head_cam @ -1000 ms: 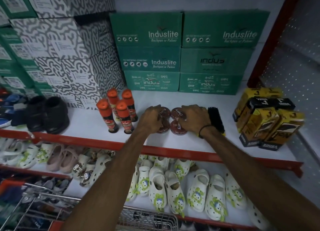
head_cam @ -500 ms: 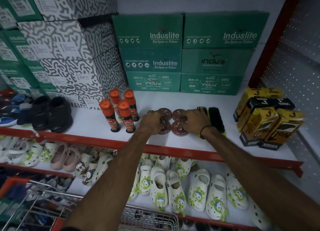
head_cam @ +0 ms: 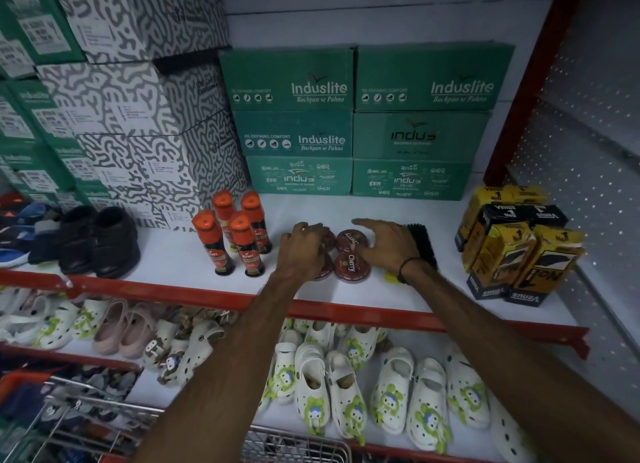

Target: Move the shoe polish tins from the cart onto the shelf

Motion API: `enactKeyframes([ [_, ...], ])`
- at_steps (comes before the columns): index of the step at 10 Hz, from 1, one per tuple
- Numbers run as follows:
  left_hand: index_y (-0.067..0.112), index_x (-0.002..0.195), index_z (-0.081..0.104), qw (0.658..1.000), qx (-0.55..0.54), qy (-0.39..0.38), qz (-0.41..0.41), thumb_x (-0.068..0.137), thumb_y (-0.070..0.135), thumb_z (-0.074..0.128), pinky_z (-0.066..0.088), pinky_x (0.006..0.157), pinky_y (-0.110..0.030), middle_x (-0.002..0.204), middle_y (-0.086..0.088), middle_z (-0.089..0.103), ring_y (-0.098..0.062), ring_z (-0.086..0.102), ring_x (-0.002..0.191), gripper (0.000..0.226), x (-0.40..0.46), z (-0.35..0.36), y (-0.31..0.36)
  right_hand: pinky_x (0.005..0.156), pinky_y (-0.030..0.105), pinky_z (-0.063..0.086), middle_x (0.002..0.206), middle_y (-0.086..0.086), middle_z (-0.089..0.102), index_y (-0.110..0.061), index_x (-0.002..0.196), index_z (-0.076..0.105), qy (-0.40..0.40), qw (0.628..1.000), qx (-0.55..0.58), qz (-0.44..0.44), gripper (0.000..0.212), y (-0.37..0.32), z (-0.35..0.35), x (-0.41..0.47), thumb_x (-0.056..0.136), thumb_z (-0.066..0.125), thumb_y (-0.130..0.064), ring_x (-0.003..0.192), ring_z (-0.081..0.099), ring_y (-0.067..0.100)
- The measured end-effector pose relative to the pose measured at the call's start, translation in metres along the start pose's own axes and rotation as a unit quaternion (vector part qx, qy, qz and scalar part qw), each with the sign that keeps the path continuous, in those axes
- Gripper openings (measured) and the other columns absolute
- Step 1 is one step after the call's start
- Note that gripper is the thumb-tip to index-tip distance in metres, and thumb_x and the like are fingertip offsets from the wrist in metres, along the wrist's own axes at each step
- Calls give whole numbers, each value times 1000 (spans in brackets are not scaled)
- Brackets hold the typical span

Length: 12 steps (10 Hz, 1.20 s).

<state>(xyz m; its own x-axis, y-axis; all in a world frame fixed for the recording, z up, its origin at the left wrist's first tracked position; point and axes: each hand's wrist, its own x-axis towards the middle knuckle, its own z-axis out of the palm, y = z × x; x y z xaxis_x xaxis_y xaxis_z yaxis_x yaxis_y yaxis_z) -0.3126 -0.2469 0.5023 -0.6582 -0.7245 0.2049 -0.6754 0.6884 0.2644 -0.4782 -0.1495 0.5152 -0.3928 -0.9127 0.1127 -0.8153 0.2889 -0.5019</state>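
Several round dark-red shoe polish tins lie flat in a tight cluster on the white shelf (head_cam: 346,294) with a red front edge. The front right tin (head_cam: 352,268) reads "Cherry", and another tin (head_cam: 350,240) lies just behind it. My left hand (head_cam: 304,251) covers the two left tins (head_cam: 328,238), its fingers curled down over them. My right hand (head_cam: 388,244) is beside the right tins with its fingers spread, holding nothing. The wire cart (head_cam: 298,445) shows at the bottom edge; its contents are hidden.
Orange-capped Kiwi bottles (head_cam: 237,240) stand just left of the tins. A black brush (head_cam: 423,240) lies behind my right wrist. Yellow-black Venus boxes (head_cam: 519,251) sit at the right and green shoe boxes (head_cam: 363,126) at the back. Black shoes (head_cam: 98,240) are at the left, white clogs (head_cam: 346,393) below.
My right hand has lifted off the right tins and opened its fingers, uncovering both. My left hand stays on the left tins. The view has shifted slightly.
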Motion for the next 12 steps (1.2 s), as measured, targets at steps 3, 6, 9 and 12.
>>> enactKeyframes([
  [3, 35, 152, 37, 994, -12, -77, 81, 79, 60, 67, 21, 112, -53, 144, -7, 56, -32, 37, 143, 82, -2, 36, 73, 105, 41, 51, 139, 12, 61, -17, 145, 47, -21, 994, 32, 99, 77, 60, -48, -41, 76, 81, -20, 125, 59, 32],
  [6, 29, 154, 34, 993, -7, -87, 79, 86, 45, 66, 21, 113, -56, 137, -9, 64, -33, 36, 142, 77, -1, 57, 87, 108, 41, 46, 147, 12, 52, -16, 145, 47, -23, 997, -19, 68, 77, 82, -30, -52, 75, 74, -4, 134, 51, 33],
  [9, 26, 155, 33, 993, -3, -80, 83, 90, 41, 64, 22, 115, -57, 138, -11, 63, -35, 36, 141, 74, -2, 59, 88, 108, 43, 49, 145, 11, 56, -18, 148, 44, 3, 998, -13, 57, 81, 89, -26, -51, 74, 73, -1, 131, 54, 33],
  [12, 27, 161, 21, 995, -25, -52, 81, 94, 43, 60, 19, 119, -56, 162, -8, 38, -33, 28, 150, 79, -7, 48, 79, 93, 49, 58, 139, 14, 60, -27, 152, 28, 57, 998, 6, 34, 92, 79, -32, -56, 74, 76, -18, 120, 62, 38],
])
